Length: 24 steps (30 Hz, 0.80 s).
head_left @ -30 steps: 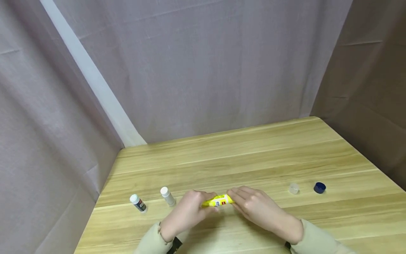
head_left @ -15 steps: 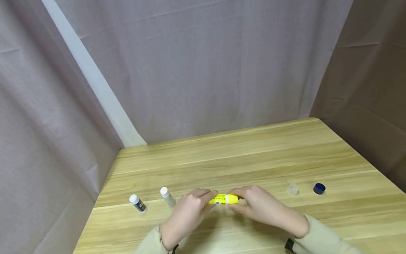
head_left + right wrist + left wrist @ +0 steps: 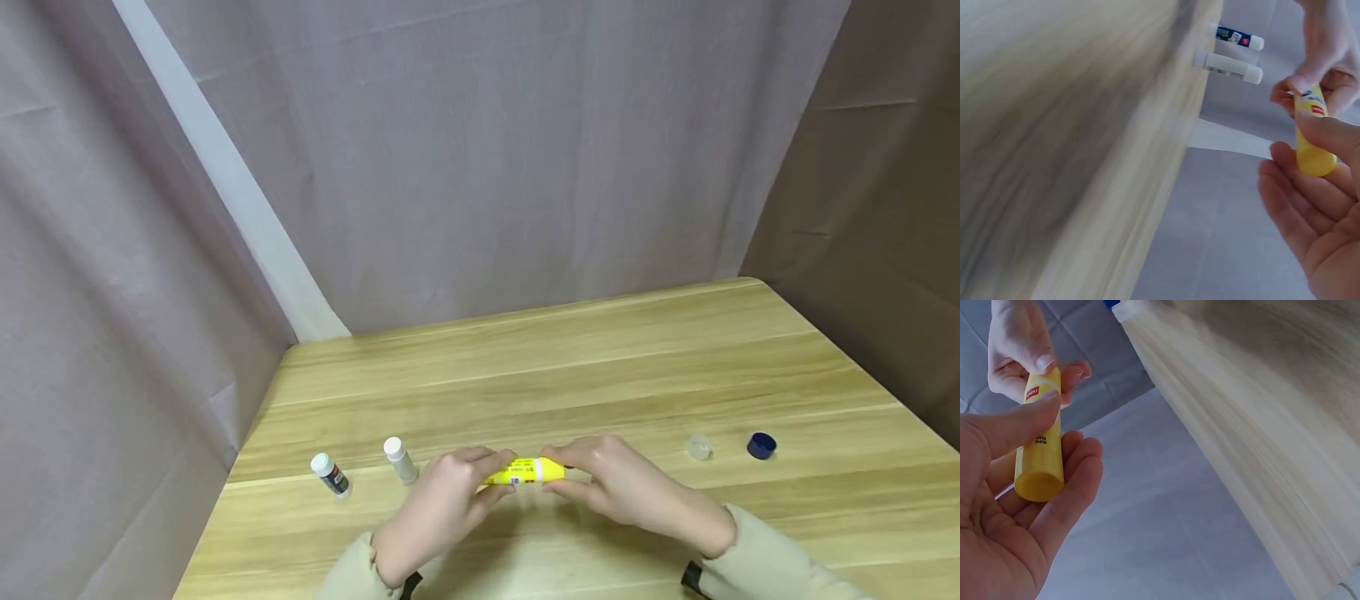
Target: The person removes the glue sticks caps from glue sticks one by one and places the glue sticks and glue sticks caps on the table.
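Fingers [image 3: 480, 462] of both hands are curled round the yellow glue stick [image 3: 525, 472], as I read it: the left hand [image 3: 438, 508] grips one end, thumb on top, and the right hand [image 3: 622, 492] pinches the other end. I see the stick held level just above the tabletop [image 3: 600, 367], near its front edge.

Taking the stick as my landmark: the tabletop spreads beneath and behind it, with grey curtain [image 3: 480, 150] hanging beyond that. To the left of the stick stand two small glue sticks, a plain white one [image 3: 400, 460] nearest the left hand, and one with a dark label [image 3: 331, 475] further left. To the right of the stick, well apart from the right hand, lie a clear cap [image 3: 698, 447] and then a blue cap [image 3: 761, 445], side by side.
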Each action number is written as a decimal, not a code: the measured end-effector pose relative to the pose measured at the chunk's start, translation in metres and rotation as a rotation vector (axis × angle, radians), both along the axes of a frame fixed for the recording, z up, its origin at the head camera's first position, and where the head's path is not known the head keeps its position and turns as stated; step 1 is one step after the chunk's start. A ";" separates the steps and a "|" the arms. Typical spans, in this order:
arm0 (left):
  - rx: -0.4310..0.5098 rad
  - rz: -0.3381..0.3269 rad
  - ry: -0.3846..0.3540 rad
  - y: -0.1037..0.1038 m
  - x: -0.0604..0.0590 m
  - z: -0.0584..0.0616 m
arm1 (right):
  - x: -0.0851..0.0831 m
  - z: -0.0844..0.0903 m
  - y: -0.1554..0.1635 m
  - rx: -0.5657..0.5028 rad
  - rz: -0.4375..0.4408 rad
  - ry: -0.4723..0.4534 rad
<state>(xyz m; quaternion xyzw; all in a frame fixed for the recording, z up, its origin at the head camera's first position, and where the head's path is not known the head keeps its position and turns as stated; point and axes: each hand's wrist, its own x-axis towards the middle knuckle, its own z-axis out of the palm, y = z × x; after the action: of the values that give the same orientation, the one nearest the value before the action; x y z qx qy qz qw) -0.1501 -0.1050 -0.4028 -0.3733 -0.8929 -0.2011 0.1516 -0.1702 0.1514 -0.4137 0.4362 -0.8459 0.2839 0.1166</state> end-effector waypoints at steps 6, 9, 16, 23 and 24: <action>0.022 -0.015 -0.065 -0.002 -0.002 0.002 | -0.003 -0.006 0.002 -0.017 0.022 0.226; 0.060 -0.026 -0.147 -0.003 -0.004 0.001 | -0.006 -0.009 0.002 -0.011 0.026 0.359; 0.093 -0.029 -0.182 -0.006 -0.008 -0.003 | -0.008 -0.009 0.000 0.005 -0.031 0.362; 0.032 0.009 -0.032 -0.004 -0.008 -0.005 | -0.004 0.002 0.003 0.058 -0.118 -0.016; 0.023 0.019 -0.025 -0.003 -0.008 -0.004 | -0.005 0.004 0.004 0.062 -0.125 -0.048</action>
<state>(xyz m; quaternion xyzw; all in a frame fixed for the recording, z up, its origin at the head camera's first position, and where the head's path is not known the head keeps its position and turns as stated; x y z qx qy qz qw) -0.1577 -0.1083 -0.4071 -0.3607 -0.8958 -0.2144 0.1468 -0.1747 0.1553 -0.4100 0.3790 -0.8825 0.2601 0.1000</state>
